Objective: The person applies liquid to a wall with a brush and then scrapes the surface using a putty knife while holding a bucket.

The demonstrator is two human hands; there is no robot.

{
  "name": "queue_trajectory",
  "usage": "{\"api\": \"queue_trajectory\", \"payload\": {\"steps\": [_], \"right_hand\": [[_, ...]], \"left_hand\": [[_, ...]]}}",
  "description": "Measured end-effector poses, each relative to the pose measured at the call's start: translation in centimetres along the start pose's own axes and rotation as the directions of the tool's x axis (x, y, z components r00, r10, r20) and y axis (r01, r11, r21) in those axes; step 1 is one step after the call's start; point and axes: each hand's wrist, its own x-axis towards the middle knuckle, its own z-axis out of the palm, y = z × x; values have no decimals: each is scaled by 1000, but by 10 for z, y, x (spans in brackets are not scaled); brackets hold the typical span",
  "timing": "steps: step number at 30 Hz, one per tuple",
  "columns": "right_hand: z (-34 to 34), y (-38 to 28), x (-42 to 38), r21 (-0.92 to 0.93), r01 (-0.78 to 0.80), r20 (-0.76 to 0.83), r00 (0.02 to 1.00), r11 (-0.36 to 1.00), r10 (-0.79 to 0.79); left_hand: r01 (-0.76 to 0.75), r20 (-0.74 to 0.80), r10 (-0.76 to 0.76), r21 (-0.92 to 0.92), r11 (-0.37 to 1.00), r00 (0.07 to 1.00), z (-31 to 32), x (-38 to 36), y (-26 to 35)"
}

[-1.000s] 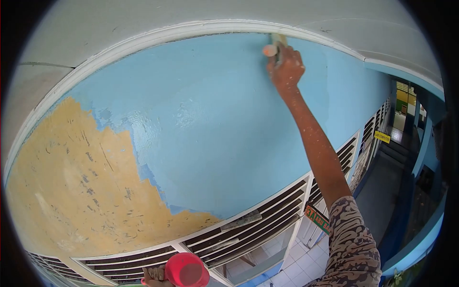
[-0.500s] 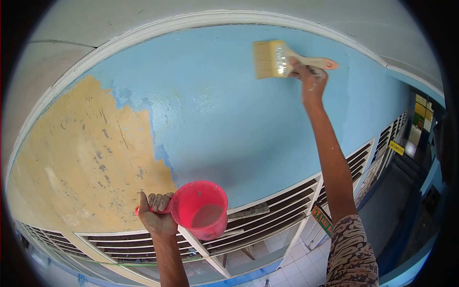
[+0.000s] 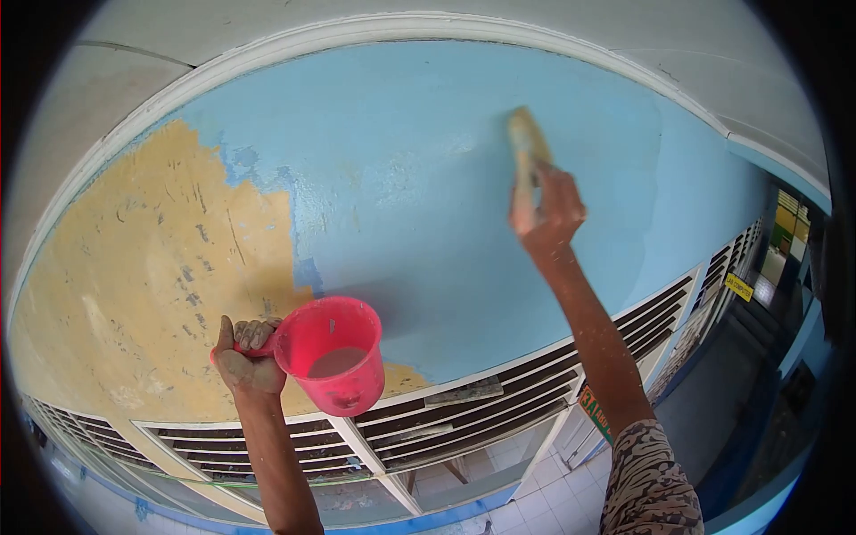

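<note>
My left hand (image 3: 254,364) is closed around the handle of a pink plastic dipper (image 3: 349,390), held in front of the lower wall. Some greyish liquid shows inside it, and its outside has smears. Higher up on the right, my right hand (image 3: 551,212) grips a wide paintbrush (image 3: 528,135) by its handle. The brush is seen nearly edge-on, bristles upward, and is blurred by motion. It is at the light blue painted wall (image 3: 428,241); whether the bristles touch cannot be made out. Both hands have paint or dust on them.
Bare, scuffed yellowish wall (image 3: 134,276) lies left of the blue, with a jagged border. White moulding (image 3: 428,27) curves along the top. Slatted louvre windows (image 3: 499,401) run below. A yellow sign (image 3: 738,286) hangs by the corridor at right.
The brush has turned from sideways to nearly upright and edge-on, and my right hand has moved left and lower. My left hand with the dipper has shifted left and up.
</note>
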Motion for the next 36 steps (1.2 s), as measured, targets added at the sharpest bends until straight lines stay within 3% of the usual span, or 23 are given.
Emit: {"api": "queue_trajectory", "payload": {"steps": [1, 3, 5, 6, 8, 10, 11, 14, 17, 19, 20, 22, 23, 24, 26, 27, 28, 29, 31, 32, 33, 35, 36], "right_hand": [[-11, -48, 0, 249, 24, 55, 998, 968, -39], [-32, -108, -2, 546, 141, 121, 962, 826, -244], [-42, -126, -3, 797, -21, 195, 955, 604, -223], [-41, -115, -2, 786, -21, 198, 955, 618, -220], [-40, -72, -1, 807, -361, 468, 874, 467, -134], [-33, -10, -18, 689, -633, 589, 773, 353, 237], [-33, 31, -23, 629, -777, 681, 554, 5, 478], [-48, 179, -52, 619, -782, 468, 435, 65, 769], [-74, 291, -93, 586, -788, 89, 295, 190, 951], [-82, 354, -137, 562, -746, -177, 314, 358, 933], [-85, 351, -143, 556, -751, -179, 309, 355, 934], [-87, 346, -150, -66, -859, -349, 497, 508, 794], [-80, 327, -155, -162, -657, -291, 745, 736, 601], [-73, 265, -133, -126, -567, -181, 820, 814, 543], [-63, 160, -121, -254, -302, -31, 952, 919, 304], [-60, 105, -113, -111, -174, -31, 985, 979, 172], [-70, 48, -104, 78, -170, 57, 984, 982, 166], [-80, -1, -116, 185, -174, 235, 964, 967, 129], [-106, -84, -112, 435, -53, 374, 919, 899, -127], [-110, -112, -119, 592, -71, 361, 914, 803, -186], [-113, -115, -115, 591, -78, 361, 915, 803, -177], [-114, -120, -103, 806, -283, 457, 855, 519, -244], [-107, -108, -107, 784, -353, 465, 879, 511, -108]], "left_hand": [[47, 42, -46, -29, 998, 998, -1, 6, 3], [81, 63, -81, 0, 997, 995, 0, 6, 6], [124, 70, -124, -5, 992, 990, 6, 4, 9], [140, 76, -139, 1, 990, 987, 4, 2, 14], [148, 97, -152, 49, 988, 984, -6, -1, 24], [122, 72, -129, 97, 988, 989, -12, -8, 32], [113, 60, -121, 119, 986, 991, -15, -11, 38], [64, 50, -76, 206, 976, 996, -33, -10, 62], [67, 7, -69, 194, 979, 998, -40, -13, 78], [55, 2, -57, 193, 980, 998, -48, -8, 90], [60, -2, -61, 201, 978, 998, -46, -8, 91], [23, -8, -22, 226, 974, 1000, -41, -8, 92], [40, 18, -45, 211, 977, 999, -39, -8, 92], [42, 20, -47, 208, 977, 999, -38, -4, 92], [72, 63, -88, 220, 973, 994, -36, 4, 95], [71, 60, -86, 226, 972, 994, -34, 6, 95], [91, 70, -107, 197, 976, 992, -30, 9, 94], [114, 79, -128, 167, 979, 989, -27, 11, 91], [109, 66, -118, 134, 985, 991, -21, 15, 90], [99, 65, -105, 93, 991, 992, -21, 15, 90], [108, 66, -113, 73, 991, 991, -21, 16, 92], [100, 75, -108, 99, 990, 991, -24, 14, 96], [98, 77, -108, 119, 988, 991, -26, 11, 100]]}}
